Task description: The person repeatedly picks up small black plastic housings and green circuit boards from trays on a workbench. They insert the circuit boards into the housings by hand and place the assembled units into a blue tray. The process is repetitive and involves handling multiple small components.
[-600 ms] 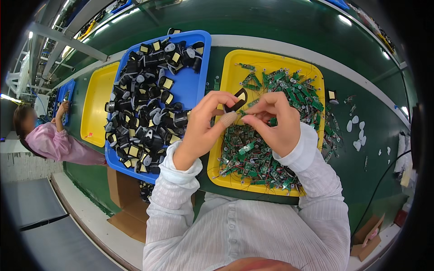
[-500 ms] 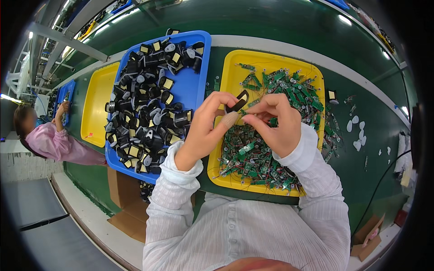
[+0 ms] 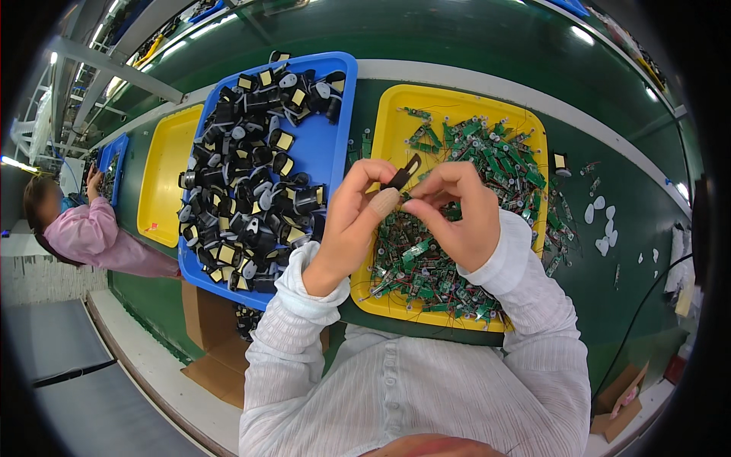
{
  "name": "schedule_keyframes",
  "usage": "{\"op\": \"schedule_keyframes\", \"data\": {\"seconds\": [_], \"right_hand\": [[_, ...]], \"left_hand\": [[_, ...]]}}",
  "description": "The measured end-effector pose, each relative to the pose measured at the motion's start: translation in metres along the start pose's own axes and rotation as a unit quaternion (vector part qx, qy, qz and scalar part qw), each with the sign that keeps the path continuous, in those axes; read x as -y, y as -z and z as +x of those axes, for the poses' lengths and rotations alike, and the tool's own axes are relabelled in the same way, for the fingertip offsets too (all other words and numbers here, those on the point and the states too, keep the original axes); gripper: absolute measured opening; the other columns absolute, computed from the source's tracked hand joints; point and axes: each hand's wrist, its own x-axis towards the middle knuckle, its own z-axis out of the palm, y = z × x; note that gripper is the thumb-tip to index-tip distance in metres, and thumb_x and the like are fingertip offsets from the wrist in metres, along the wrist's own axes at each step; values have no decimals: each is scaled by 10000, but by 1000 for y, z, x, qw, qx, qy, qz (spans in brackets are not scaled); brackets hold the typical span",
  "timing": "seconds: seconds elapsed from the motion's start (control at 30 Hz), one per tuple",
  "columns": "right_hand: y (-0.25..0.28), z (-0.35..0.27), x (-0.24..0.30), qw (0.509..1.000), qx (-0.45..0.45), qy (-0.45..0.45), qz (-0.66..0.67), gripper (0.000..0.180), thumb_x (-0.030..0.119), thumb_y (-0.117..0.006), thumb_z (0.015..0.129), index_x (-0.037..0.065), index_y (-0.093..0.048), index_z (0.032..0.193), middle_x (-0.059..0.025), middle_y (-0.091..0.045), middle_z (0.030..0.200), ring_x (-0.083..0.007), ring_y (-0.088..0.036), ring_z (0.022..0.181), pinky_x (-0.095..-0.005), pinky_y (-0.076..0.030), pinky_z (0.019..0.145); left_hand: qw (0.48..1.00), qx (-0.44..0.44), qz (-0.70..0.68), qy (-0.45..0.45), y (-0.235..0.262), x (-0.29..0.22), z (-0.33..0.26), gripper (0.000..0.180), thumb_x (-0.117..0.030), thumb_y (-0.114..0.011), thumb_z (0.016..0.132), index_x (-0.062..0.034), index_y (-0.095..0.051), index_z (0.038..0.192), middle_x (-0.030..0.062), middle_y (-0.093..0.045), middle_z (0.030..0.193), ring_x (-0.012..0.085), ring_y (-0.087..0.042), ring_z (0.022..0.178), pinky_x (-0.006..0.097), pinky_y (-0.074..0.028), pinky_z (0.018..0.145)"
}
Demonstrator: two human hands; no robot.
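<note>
Between the fingers and thumb of my left hand (image 3: 352, 221) is a small black plastic housing (image 3: 401, 177), tilted up, with a slotted end. A beige cover wraps the left thumb tip. My right hand (image 3: 462, 217) pinches close against the housing's lower end. Whatever lies between its fingertips is too small and hidden to name. Both hands are over the left part of a yellow tray (image 3: 390, 114), heaped with green circuit boards (image 3: 426, 263) with thin wires. Left of it, a blue tray (image 3: 324, 148) holds many black plastic housings (image 3: 247, 190) with grey parts and pale yellow pads.
An additional yellow tray (image 3: 164, 179) stands farther left. Loose boards, white pieces (image 3: 609, 228) and one black housing (image 3: 561, 164) lie on the green table right of my tray. A cardboard box (image 3: 217, 358) sits below the blue tray. Far left, a person in pink (image 3: 91, 236) works at another blue tray.
The black housing has turned in my left hand, and its slotted end now shows more edge-on. My right hand has shifted slightly left. The other person's hand has moved a little.
</note>
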Motion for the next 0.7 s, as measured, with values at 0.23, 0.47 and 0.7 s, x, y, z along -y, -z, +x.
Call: {"op": "schedule_keyframes", "data": {"seconds": [0.23, 0.47, 0.7], "right_hand": [[6, 5, -7, 985, 12, -131, 110, 303, 27, -633, 765, 31, -408, 968, -100, -621, 808, -157, -625, 736, -240, -492, 585], [5, 5, -7, 983, 22, -141, 117, 304, 32, -632, 770, 34, -408, 977, -95, -619, 821, -150, -622, 749, -237, -484, 603], [4, 5, -6, 992, 58, -85, 71, 250, 46, -650, 759, 22, -502, 959, -55, -608, 783, -92, -569, 661, -209, -431, 551]], "left_hand": [[979, 11, -153, 137, 0, -5, 5, 205, -117, -483, 890, -9, -468, 1064, 61, -519, 1027, 128, -516, 956, 295, -454, 835], [992, 18, -77, 96, 0, -4, 3, 190, -74, -502, 868, -11, -462, 1042, 50, -508, 1010, 113, -506, 935, 272, -433, 826], [999, -26, -35, 24, -4, -8, -1, 157, -38, -475, 865, 1, -444, 1014, 50, -496, 975, 99, -502, 885, 250, -422, 799]]}}
